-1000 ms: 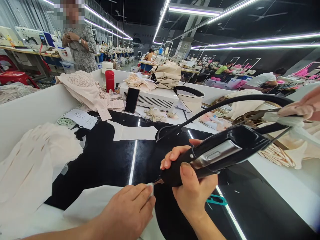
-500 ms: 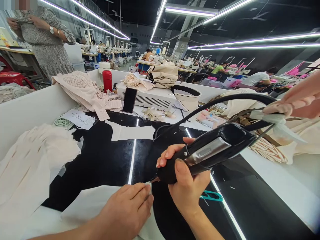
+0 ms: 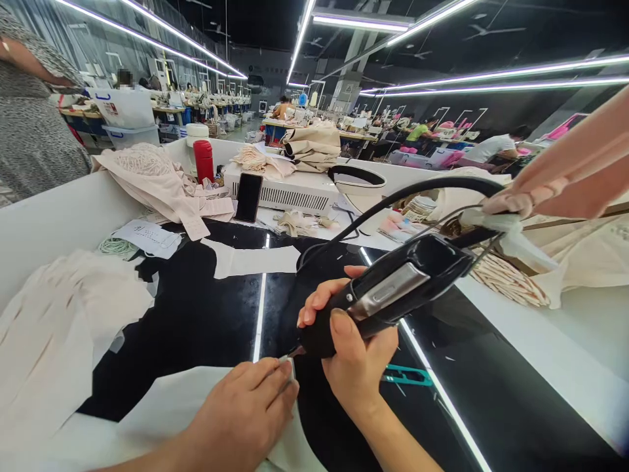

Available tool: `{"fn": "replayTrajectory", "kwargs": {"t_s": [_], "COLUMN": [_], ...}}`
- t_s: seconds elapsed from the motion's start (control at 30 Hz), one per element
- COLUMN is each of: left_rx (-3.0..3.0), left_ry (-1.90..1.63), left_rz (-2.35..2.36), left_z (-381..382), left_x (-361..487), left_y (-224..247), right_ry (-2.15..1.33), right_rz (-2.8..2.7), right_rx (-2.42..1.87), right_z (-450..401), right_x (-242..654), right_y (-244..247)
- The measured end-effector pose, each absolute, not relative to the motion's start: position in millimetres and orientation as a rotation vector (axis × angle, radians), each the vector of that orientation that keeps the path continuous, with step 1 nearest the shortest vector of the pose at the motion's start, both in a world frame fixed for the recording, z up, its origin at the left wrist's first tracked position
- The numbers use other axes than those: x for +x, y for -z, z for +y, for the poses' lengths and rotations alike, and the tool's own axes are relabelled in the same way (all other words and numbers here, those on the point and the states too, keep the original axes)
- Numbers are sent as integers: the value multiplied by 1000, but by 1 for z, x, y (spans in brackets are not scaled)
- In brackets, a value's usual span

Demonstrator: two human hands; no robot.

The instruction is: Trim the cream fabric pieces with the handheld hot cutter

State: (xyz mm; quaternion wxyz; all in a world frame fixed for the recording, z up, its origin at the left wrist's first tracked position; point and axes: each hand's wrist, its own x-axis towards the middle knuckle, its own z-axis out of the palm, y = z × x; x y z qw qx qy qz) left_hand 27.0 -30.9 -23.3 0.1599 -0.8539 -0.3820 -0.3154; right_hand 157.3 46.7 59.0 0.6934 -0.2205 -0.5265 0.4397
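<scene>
My right hand (image 3: 351, 367) is wrapped round a black corded hand tool (image 3: 388, 295) with a metal lever along its side. Its narrow metal tip (image 3: 296, 352) points down to the left, at the fingertips of my left hand (image 3: 250, 406). Those left fingers are pressed together on the edge of a pale cloth piece (image 3: 171, 393) lying on the black board (image 3: 221, 321). Whether the tip touches the cloth is hidden by the fingers. A black cord (image 3: 393, 195) arches from the tool's rear, where pale cloth strips (image 3: 498, 219) are tied.
A teal tool (image 3: 407, 375) lies right of my right wrist. Gathered pale cloth (image 3: 73, 328) is heaped at left. Behind are a flat cut piece (image 3: 253, 260), a phone (image 3: 249, 196), a red bottle (image 3: 203, 160) and a white vented box (image 3: 295, 196). A person (image 3: 34, 111) stands at left.
My view has shifted slightly, so most things sit further left. The person at left is now larger and partly out of frame. Both hands keep their grips.
</scene>
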Motion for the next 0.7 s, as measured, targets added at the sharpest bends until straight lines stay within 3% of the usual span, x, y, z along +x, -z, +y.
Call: {"fn": "replayTrajectory", "kwargs": {"t_s": [0.7], "left_rx": [-2423], "left_ry": [902], "left_rz": [-1127], "left_z": [-32], "left_x": [26], "left_y": [27], "right_ry": [-1078], "right_rz": [-1143], "right_rx": [-471], "right_z": [41], "right_x": [149], "right_y": [-54]}}
